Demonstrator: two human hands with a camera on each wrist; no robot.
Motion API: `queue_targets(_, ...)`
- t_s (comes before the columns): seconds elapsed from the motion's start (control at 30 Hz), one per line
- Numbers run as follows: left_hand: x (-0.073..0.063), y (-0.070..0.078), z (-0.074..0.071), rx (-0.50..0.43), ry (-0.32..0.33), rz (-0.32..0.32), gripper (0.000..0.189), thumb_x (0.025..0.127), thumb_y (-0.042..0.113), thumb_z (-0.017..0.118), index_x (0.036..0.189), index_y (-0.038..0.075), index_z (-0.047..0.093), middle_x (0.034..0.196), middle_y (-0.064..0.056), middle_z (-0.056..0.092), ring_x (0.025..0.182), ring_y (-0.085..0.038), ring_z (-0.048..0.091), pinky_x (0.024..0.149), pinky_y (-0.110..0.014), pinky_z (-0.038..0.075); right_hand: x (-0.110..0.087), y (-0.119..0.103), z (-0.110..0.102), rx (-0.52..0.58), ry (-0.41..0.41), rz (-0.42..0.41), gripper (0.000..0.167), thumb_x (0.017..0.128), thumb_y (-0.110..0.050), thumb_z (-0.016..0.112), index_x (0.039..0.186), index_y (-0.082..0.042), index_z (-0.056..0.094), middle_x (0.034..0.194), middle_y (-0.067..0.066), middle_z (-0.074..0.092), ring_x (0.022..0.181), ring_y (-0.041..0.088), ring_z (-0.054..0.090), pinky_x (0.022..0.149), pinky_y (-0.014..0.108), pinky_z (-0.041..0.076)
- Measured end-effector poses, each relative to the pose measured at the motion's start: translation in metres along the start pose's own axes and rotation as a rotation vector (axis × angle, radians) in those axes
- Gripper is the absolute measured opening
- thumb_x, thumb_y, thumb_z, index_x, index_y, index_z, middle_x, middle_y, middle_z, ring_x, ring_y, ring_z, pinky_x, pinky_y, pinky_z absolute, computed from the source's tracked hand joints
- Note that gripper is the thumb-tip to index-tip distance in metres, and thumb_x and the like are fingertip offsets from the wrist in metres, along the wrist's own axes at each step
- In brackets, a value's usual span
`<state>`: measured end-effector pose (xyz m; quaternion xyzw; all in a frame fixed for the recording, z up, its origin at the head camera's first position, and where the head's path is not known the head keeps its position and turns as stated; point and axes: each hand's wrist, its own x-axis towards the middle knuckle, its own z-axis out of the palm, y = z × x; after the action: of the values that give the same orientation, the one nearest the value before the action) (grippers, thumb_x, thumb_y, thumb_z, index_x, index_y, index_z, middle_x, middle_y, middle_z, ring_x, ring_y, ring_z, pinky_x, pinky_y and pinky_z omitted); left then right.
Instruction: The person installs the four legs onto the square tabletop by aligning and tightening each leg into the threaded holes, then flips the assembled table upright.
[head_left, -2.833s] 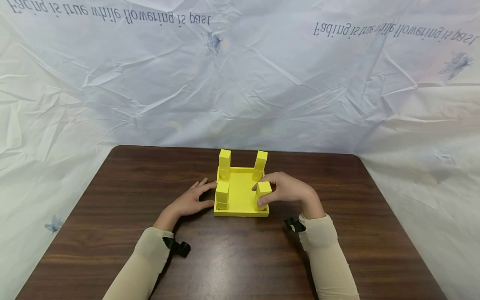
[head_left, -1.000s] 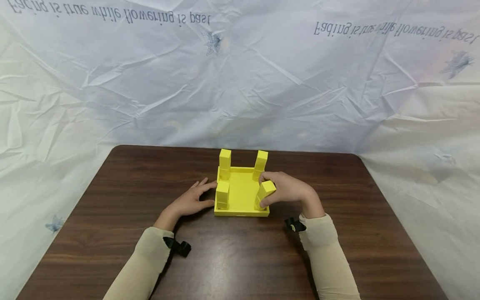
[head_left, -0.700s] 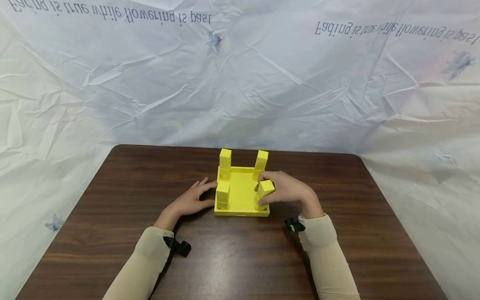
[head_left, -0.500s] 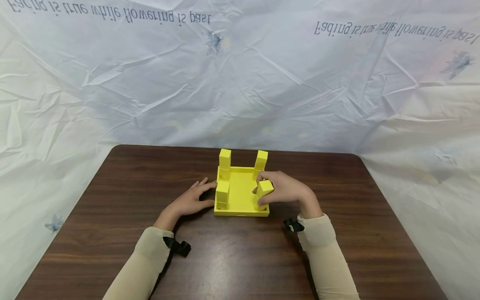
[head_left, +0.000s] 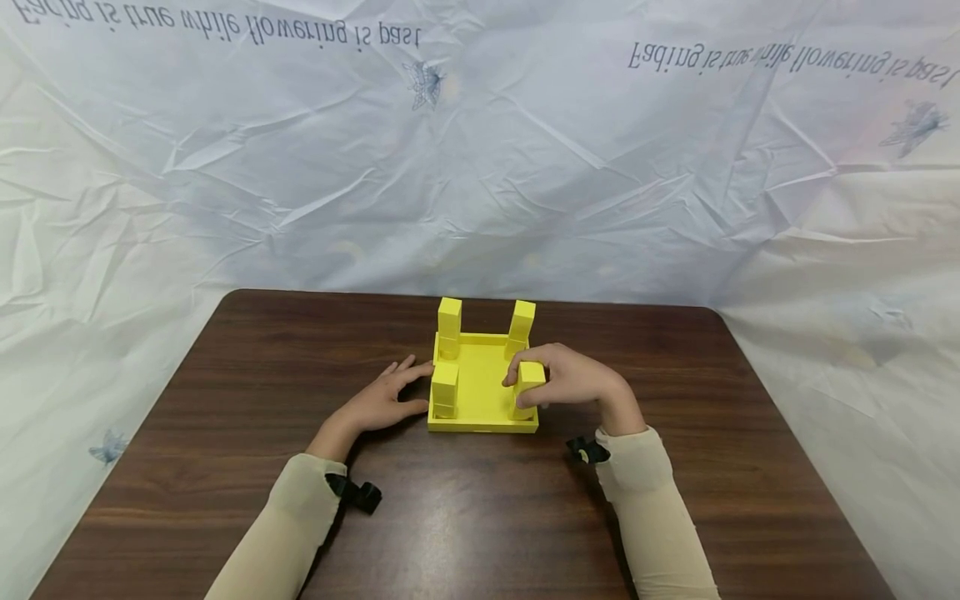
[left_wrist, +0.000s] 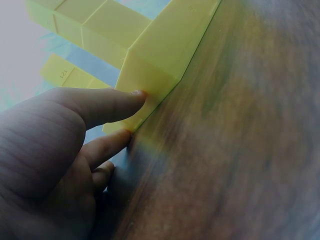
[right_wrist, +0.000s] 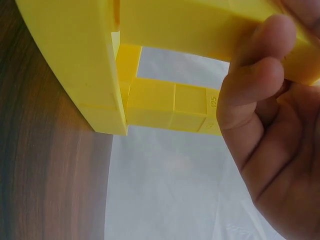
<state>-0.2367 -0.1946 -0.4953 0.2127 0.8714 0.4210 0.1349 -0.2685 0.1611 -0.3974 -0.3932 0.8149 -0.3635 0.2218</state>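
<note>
A shallow yellow square tray [head_left: 482, 379] lies on the table, with an upright square post at each corner. My left hand [head_left: 378, 403] rests beside its left side; thumb and fingers, fairly straight, touch the outer wall, as the left wrist view shows at the tray wall [left_wrist: 160, 55]. My right hand [head_left: 579, 377] has thumb and fingers curled round the near right post [head_left: 532, 374], which stands about upright. In the right wrist view, bent fingers [right_wrist: 260, 75] lie against that post [right_wrist: 180, 25]; its foot is partly hidden in the head view.
The near left post [head_left: 445, 387], far left post [head_left: 450, 321] and far right post [head_left: 522, 321] stand in the other corners. A dark wood table [head_left: 465, 517] lies under everything, and a wrinkled white printed sheet [head_left: 480, 183] hangs behind it.
The near right post tilted to the right about a second ago and now stands straighter. My right fingers have shifted slightly left with it. The left hand and tray stay put.
</note>
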Motion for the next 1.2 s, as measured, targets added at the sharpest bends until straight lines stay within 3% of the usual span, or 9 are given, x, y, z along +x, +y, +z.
queue_targets(0.17,-0.0001,0.0003,-0.0003,-0.006,0.0,0.004,0.069,0.104,0.021,0.07,0.165,0.014,0.039,0.173,-0.013,0.027,0.162,-0.039,0.003,0.126,-0.066,0.007,-0.0011,-0.0018,-0.0009,0.039,-0.011,0.025,0.03,0.092,-0.018,0.084,0.117,-0.005,0.072,0.101,0.007,0.075,0.05,0.031,0.057,0.054,0.036,0.053)
queue_targets(0.27,-0.0001,0.0,-0.0002,-0.009,0.001,0.005,0.068,0.104,0.022,0.07,0.165,0.014,0.04,0.173,-0.013,0.027,0.162,-0.039,0.003,0.126,-0.067,0.007,-0.0022,-0.0033,-0.0018,0.053,-0.015,0.064,0.034,0.09,-0.016,0.085,0.119,-0.007,0.07,0.093,0.004,0.074,0.052,0.035,0.057,0.054,0.037,0.053)
queue_targets(0.4,-0.0001,-0.0005,-0.0001,-0.009,0.002,0.004,0.068,0.104,0.022,0.07,0.165,0.014,0.04,0.172,-0.013,0.028,0.162,-0.039,0.003,0.126,-0.067,0.007,-0.0031,-0.0038,-0.0028,0.066,-0.025,0.102,0.038,0.087,-0.012,0.086,0.121,-0.009,0.069,0.113,0.008,0.073,0.05,0.039,0.055,0.054,0.03,0.047)
queue_targets(0.53,0.0002,-0.0008,-0.0002,-0.009,-0.001,-0.001,0.069,0.105,0.023,0.07,0.165,0.014,0.039,0.173,-0.014,0.026,0.162,-0.04,0.002,0.126,-0.068,0.008,-0.0038,-0.0038,-0.0034,0.085,-0.051,0.11,0.041,0.088,-0.009,0.084,0.125,-0.006,0.067,0.116,0.01,0.072,0.064,0.049,0.066,0.059,0.03,0.05)
queue_targets(0.63,0.0002,-0.0003,-0.0004,-0.012,-0.001,-0.009,0.069,0.105,0.023,0.07,0.166,0.014,0.038,0.173,-0.015,0.025,0.162,-0.041,0.001,0.125,-0.069,0.008,-0.0048,-0.0033,-0.004,0.09,-0.067,0.109,0.043,0.089,-0.006,0.083,0.128,-0.006,0.065,0.108,0.007,0.075,0.07,0.048,0.071,0.062,0.031,0.053)
queue_targets(0.93,0.0009,-0.0011,-0.0002,-0.01,-0.001,0.0,0.069,0.105,0.022,0.07,0.166,0.014,0.038,0.173,-0.014,0.027,0.162,-0.04,0.003,0.126,-0.068,0.007,-0.0049,-0.004,-0.0048,0.129,-0.071,0.132,0.05,0.09,-0.005,0.083,0.134,-0.004,0.059,0.105,0.007,0.075,0.081,0.045,0.076,0.072,0.035,0.058)
queue_targets(1.1,0.0003,0.0002,-0.0006,-0.01,0.002,-0.007,0.069,0.104,0.022,0.07,0.165,0.015,0.039,0.173,-0.013,0.027,0.162,-0.039,0.003,0.126,-0.068,0.007,-0.0032,-0.0037,-0.0041,0.051,-0.018,0.107,0.053,0.085,-0.01,0.09,0.129,-0.001,0.061,0.097,0.006,0.067,0.076,0.031,0.068,0.072,0.035,0.056)
queue_targets(1.2,0.0003,0.0001,-0.0008,-0.011,0.001,-0.013,0.068,0.105,0.023,0.07,0.165,0.015,0.039,0.173,-0.013,0.026,0.162,-0.041,0.001,0.125,-0.07,0.009,-0.0021,-0.0037,-0.0032,-0.032,0.016,0.091,0.051,0.085,-0.02,0.092,0.125,-0.004,0.064,0.109,0.005,0.066,0.091,0.023,0.06,0.081,0.039,0.053)
